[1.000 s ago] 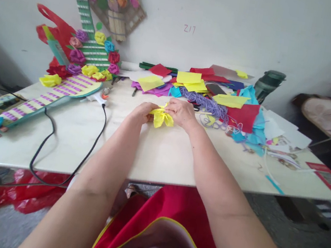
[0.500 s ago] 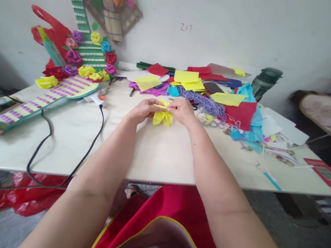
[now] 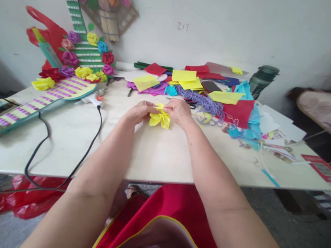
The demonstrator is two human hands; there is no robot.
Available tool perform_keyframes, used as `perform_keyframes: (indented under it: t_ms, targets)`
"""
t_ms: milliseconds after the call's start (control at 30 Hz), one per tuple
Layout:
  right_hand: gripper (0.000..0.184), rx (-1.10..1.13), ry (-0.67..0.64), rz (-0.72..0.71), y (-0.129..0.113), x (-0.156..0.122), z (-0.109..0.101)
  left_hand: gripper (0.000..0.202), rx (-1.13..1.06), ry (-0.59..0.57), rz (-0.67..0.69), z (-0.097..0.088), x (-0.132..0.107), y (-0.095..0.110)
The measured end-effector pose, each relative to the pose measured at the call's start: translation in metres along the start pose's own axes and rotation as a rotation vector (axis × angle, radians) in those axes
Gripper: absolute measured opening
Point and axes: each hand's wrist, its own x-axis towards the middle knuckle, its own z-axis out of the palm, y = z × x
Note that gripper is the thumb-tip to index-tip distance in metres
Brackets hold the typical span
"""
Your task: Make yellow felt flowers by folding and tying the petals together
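A yellow paper flower point(image 3: 160, 120) with spread petals is held just over the white table point(image 3: 160, 156), between both hands. My left hand point(image 3: 139, 111) pinches its left side, fingers closed. From the right, my right hand point(image 3: 179, 111) grips its upper edge with thumb and fingers pressed together. The fingertips hide part of the flower's centre. Behind my right hand lie black-handled scissors point(image 3: 191, 104), partly covered, and a tangle of purple yarn point(image 3: 208, 103).
Yellow paper sheets point(image 3: 184, 76) and other coloured sheets pile along the wall. A dark green bottle point(image 3: 262, 81) stands at the back right. At left are a flower-trimmed guitar shape point(image 3: 82, 52), a glue gun point(image 3: 96, 98) and its black cord point(image 3: 95, 138).
The yellow flower has turned and tilted slightly between my fingers, its petals now more crumpled toward me. Both hands keep their pinch. The whole view has shifted a little.
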Motion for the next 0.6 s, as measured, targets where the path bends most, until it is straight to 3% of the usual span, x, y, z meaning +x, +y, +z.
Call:
perform_keyframes:
  t_ms: [267, 600]
  targets:
    - [0.028, -0.084, 0.001, -0.094, -0.0036, -0.0032, -0.0008, 0.018, -0.066, -0.015, -0.037, -0.0008, -0.0014, -0.0004]
    - [0.031, -0.095, 0.024, -0.141, -0.0065, -0.0051, -0.0045, 0.02, -0.259, 0.097, -0.098, 0.0056, -0.0042, 0.0072]
